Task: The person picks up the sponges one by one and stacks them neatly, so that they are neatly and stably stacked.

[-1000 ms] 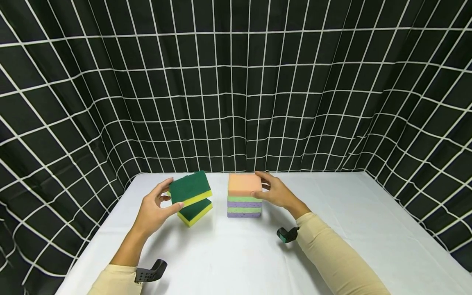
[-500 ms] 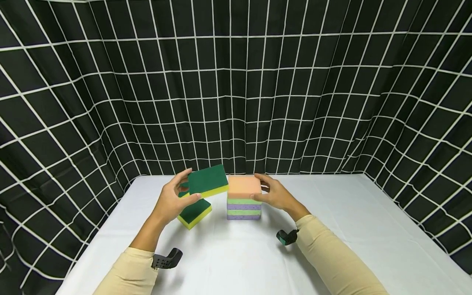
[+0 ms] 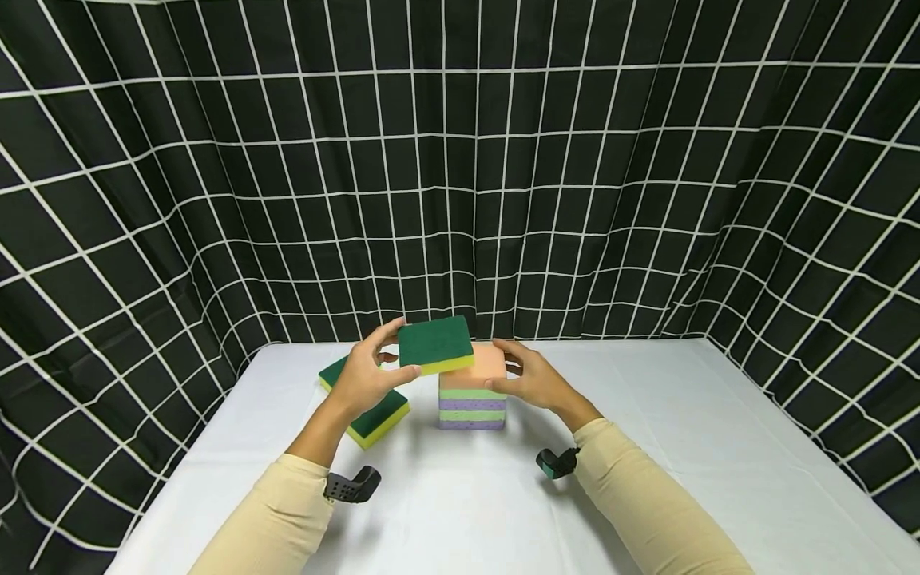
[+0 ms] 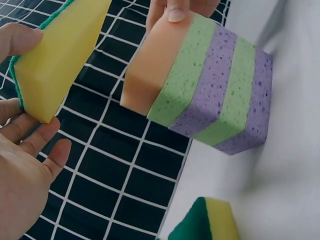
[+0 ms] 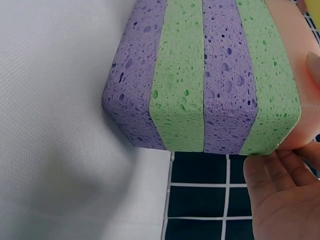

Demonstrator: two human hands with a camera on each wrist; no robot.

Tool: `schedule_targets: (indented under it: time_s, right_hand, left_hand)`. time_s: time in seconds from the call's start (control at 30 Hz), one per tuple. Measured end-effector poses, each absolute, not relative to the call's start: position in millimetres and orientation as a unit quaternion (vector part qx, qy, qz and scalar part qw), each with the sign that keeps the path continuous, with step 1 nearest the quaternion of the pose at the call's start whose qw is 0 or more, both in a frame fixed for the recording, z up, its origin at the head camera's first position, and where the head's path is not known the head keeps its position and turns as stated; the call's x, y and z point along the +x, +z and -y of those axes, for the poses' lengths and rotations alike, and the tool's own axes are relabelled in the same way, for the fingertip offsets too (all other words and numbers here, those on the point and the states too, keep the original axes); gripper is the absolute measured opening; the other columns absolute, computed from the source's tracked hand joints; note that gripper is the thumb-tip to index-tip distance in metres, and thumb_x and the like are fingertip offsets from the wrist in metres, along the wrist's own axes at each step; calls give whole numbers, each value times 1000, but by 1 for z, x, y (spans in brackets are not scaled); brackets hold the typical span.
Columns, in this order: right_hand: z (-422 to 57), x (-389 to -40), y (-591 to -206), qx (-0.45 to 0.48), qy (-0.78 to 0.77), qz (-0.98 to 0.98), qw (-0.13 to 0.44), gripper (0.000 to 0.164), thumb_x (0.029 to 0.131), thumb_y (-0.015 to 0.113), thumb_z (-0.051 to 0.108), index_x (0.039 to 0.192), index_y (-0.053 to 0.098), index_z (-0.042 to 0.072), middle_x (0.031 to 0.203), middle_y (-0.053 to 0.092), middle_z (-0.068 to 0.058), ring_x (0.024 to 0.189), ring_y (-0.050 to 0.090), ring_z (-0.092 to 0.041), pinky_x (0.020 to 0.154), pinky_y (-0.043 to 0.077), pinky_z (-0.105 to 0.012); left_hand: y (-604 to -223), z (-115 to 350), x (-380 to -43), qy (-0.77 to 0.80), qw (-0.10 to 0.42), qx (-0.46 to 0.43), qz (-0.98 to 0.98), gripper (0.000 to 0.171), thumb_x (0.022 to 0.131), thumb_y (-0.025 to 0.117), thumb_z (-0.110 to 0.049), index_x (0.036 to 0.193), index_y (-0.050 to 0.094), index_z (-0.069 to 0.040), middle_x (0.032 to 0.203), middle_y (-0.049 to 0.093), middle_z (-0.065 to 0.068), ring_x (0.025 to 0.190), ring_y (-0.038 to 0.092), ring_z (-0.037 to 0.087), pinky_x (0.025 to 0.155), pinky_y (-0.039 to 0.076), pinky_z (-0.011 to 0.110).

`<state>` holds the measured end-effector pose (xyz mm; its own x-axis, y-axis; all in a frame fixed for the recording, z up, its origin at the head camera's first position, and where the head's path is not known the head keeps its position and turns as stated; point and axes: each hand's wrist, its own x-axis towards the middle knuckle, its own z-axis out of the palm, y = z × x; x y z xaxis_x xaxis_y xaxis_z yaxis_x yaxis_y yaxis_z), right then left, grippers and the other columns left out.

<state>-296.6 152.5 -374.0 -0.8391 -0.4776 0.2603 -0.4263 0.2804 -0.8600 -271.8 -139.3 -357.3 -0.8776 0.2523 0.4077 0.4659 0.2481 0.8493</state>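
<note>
My left hand (image 3: 365, 382) holds a green-and-yellow scouring sponge (image 3: 434, 342) between thumb and fingers, green side up. It hangs in the air over the left part of a stack of sponges. An orange sponge (image 3: 490, 366) tops that stack, above alternating green and purple sponges (image 3: 472, 409). My right hand (image 3: 537, 380) grips the orange sponge from the right, thumb on the near side and fingers at the far side. In the left wrist view, the yellow underside of the held scouring sponge (image 4: 62, 55) is apart from the orange sponge.
Two more green-and-yellow scouring sponges lie left of the stack on the white tablecloth (image 3: 446, 511). The nearer sponge (image 3: 381, 417) shows well; the farther sponge (image 3: 333, 372) is partly behind my left hand. A black curtain with white grid lines (image 3: 474, 160) surrounds the table's back and sides.
My left hand has carried the scouring sponge rightward from above the other scouring sponges to over the stack's left part. The right hand has stayed on the orange sponge.
</note>
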Motion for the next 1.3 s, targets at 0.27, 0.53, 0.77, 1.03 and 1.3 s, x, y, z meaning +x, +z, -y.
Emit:
schedule_targets:
  time_s: [0.27, 0.53, 0.77, 1.03, 1.3]
  right_hand:
    - [-157, -314, -394, -282, -523, -804, 10, 77, 82, 76, 6, 145, 33, -9, 146, 37, -23, 128, 42, -40, 101, 39, -47]
    - [-156, -320, -403, -282, -523, -804, -9, 75, 80, 78, 13, 144, 40, 0, 142, 44, -14, 124, 47, -35, 97, 44, -44]
    - [-155, -321, -404, -290, -527, -799, -13, 73, 80, 79, 9, 143, 43, 0, 137, 49, -12, 122, 49, -32, 95, 45, -41]
    - [-156, -322, -405, -304, -528, -793, -16, 72, 81, 77, 4, 142, 41, -2, 135, 50, -16, 122, 49, -34, 99, 41, -44]
    - [-152, -305, -384, -316, -541, -780, -6, 64, 80, 75, -3, 136, 45, -8, 126, 55, -18, 116, 53, -34, 101, 37, -50]
  left_hand:
    - [-350, 126, -275, -574, 63, -235, 782, 77, 82, 74, -7, 148, 34, -3, 137, 44, 20, 121, 44, 35, 100, 37, 50]
    - [-360, 118, -291, -589, 34, -238, 772, 78, 82, 75, -10, 149, 35, -8, 146, 38, 15, 125, 41, 35, 101, 37, 50]
    - [-361, 114, -296, -583, 33, -243, 774, 78, 82, 76, -11, 148, 36, -7, 146, 38, 15, 124, 42, 34, 100, 38, 50]
    - [-367, 105, -305, -581, 31, -234, 779, 76, 80, 76, -9, 147, 40, -8, 141, 44, 14, 125, 43, 32, 103, 34, 51]
    - [-372, 97, -310, -575, 30, -232, 784, 76, 79, 76, -9, 146, 41, -7, 135, 52, 10, 123, 45, 26, 102, 35, 49]
